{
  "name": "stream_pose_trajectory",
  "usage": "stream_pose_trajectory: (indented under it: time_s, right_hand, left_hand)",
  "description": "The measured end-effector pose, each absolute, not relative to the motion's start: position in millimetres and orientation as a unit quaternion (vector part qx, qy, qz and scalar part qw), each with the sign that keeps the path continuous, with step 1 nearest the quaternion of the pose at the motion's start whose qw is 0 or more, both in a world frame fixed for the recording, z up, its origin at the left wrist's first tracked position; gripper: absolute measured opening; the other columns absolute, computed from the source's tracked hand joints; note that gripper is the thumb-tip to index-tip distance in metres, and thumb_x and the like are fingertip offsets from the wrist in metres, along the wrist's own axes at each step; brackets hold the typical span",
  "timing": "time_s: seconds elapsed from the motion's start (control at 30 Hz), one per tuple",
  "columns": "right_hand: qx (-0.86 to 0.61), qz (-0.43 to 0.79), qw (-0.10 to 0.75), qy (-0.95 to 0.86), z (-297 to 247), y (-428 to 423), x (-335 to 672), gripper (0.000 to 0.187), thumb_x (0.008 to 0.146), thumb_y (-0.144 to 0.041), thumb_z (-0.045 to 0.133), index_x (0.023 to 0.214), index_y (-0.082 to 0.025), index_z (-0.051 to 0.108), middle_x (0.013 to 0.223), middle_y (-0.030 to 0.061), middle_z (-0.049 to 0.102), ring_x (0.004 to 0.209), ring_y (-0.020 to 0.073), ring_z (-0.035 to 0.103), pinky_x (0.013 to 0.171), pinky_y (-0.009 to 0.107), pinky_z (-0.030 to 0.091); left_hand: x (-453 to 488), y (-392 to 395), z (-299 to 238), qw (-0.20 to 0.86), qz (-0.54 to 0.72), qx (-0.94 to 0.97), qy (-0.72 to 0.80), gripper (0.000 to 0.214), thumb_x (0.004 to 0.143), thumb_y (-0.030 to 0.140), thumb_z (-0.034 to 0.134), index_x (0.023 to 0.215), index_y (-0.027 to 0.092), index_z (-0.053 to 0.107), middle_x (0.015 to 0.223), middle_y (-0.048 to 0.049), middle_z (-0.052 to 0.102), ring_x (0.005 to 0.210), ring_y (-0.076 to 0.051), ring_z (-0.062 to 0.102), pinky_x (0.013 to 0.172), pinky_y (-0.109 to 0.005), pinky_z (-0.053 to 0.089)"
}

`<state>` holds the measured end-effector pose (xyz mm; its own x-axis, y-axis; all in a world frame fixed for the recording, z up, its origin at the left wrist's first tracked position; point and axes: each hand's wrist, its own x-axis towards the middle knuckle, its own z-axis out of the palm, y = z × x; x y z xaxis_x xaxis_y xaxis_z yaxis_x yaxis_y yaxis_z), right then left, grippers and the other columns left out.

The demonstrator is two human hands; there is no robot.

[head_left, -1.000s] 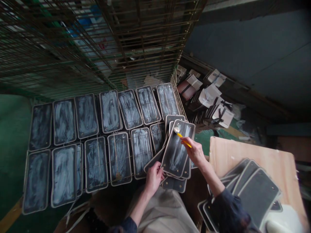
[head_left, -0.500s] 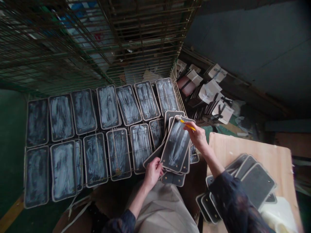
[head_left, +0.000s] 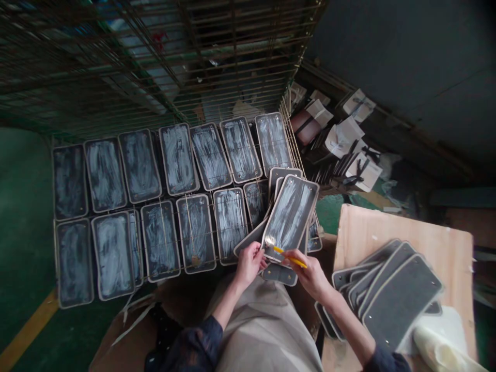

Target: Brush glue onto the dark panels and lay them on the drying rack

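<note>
My right hand (head_left: 311, 276) grips a yellow-handled brush (head_left: 289, 256), its pale tip on the near left corner of a dark rounded rectangular panel (head_left: 291, 214). Streaks of white, wet-looking coating run lengthwise over that panel, which lies tilted on a small pile of similar ones. My left hand (head_left: 249, 266) pinches the panel's near left corner between thumb and fingers. Under it, the bare end of another panel (head_left: 279, 274) sticks out toward my lap. Left of the pile, two rows of white-streaked panels (head_left: 196, 232) lie on a wire rack.
A hinged wire grid (head_left: 217, 62) rises behind the rows. On the right, a wooden table (head_left: 360, 219) bears a fanned stack of uncoated panels (head_left: 403, 289) and a whitish container (head_left: 442, 351). Tied bundles (head_left: 344, 137) stand on the floor by the wall.
My right hand has drawn the brush from the panel's far end down to its near left corner. My left hand stays at the corner. The whole view has shifted slightly.
</note>
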<state>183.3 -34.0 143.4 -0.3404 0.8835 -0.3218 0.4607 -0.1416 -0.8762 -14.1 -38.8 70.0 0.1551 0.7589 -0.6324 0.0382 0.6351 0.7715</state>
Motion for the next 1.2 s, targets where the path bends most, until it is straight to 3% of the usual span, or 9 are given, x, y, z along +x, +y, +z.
stream_pose_trajectory:
  time_s: [0.23, 0.4, 0.63, 0.87, 1.0, 1.2]
  right_hand:
    - [-0.581, 0.596, 0.287, -0.474, 126.9, -29.0, 200.3, 0.023, 0.093, -0.038, 0.050, 0.106, -0.021, 0.056, 0.077, 0.0035, 0.067, 0.070, 0.0192, 0.067, 0.068, 0.031, 0.056]
    - [-0.639, 0.435, 0.383, -0.505, 117.7, 31.8, 233.6, 0.023, 0.092, -0.040, 0.050, 0.106, -0.021, 0.055, 0.079, 0.0025, 0.067, 0.072, 0.0193, 0.068, 0.072, 0.035, 0.056]
    - [-0.636, 0.249, 0.341, -0.646, 117.9, 92.5, 247.7, 0.021, 0.094, -0.033, 0.045, 0.108, -0.021, 0.057, 0.085, 0.0025, 0.069, 0.079, 0.0172, 0.067, 0.071, 0.028, 0.051]
    - [-0.566, 0.305, 0.227, -0.731, 135.5, 62.0, 235.1, 0.018, 0.095, -0.029, 0.044, 0.106, -0.022, 0.057, 0.091, 0.0038, 0.068, 0.076, 0.0164, 0.066, 0.065, 0.025, 0.049]
    - [-0.578, 0.318, 0.264, -0.704, 150.9, 68.9, 237.9, 0.020, 0.096, -0.030, 0.042, 0.109, -0.022, 0.055, 0.082, 0.0031, 0.068, 0.074, 0.0173, 0.067, 0.065, 0.026, 0.050]
    - [-0.566, 0.225, 0.254, -0.751, 133.0, 106.3, 250.0, 0.022, 0.095, -0.032, 0.043, 0.108, -0.023, 0.058, 0.100, 0.0057, 0.067, 0.081, 0.0189, 0.065, 0.068, 0.028, 0.049]
  left_hand:
    - [-15.1, -40.8, 69.6, 0.678, 0.257, 0.350, 0.593, 0.020, 0.084, 0.038, 0.049, 0.081, 0.018, 0.051, 0.066, -0.0003, 0.061, 0.048, -0.014, 0.063, 0.039, -0.020, 0.047]
    - [-11.6, -39.1, 70.2, 0.665, 0.252, 0.375, 0.595, 0.022, 0.084, 0.039, 0.049, 0.079, 0.017, 0.051, 0.064, 0.0003, 0.059, 0.045, -0.013, 0.062, 0.038, -0.019, 0.046]
    - [-7.6, -44.2, 68.7, 0.660, 0.255, 0.367, 0.604, 0.024, 0.084, 0.041, 0.050, 0.079, 0.017, 0.050, 0.064, -0.0003, 0.059, 0.045, -0.013, 0.061, 0.037, -0.018, 0.045]
    - [-0.3, -51.3, 61.7, 0.663, 0.275, 0.323, 0.617, 0.028, 0.084, 0.045, 0.049, 0.083, 0.018, 0.047, 0.062, 0.0012, 0.058, 0.044, -0.012, 0.060, 0.036, -0.018, 0.043]
    - [1.1, -53.6, 60.2, 0.666, 0.281, 0.313, 0.616, 0.033, 0.081, 0.050, 0.053, 0.081, 0.018, 0.047, 0.061, 0.0020, 0.057, 0.042, -0.012, 0.059, 0.035, -0.017, 0.041]
    - [4.5, -56.6, 63.3, 0.679, 0.289, 0.283, 0.613, 0.036, 0.080, 0.053, 0.054, 0.082, 0.018, 0.046, 0.063, 0.0007, 0.060, 0.047, -0.014, 0.064, 0.038, -0.019, 0.046]
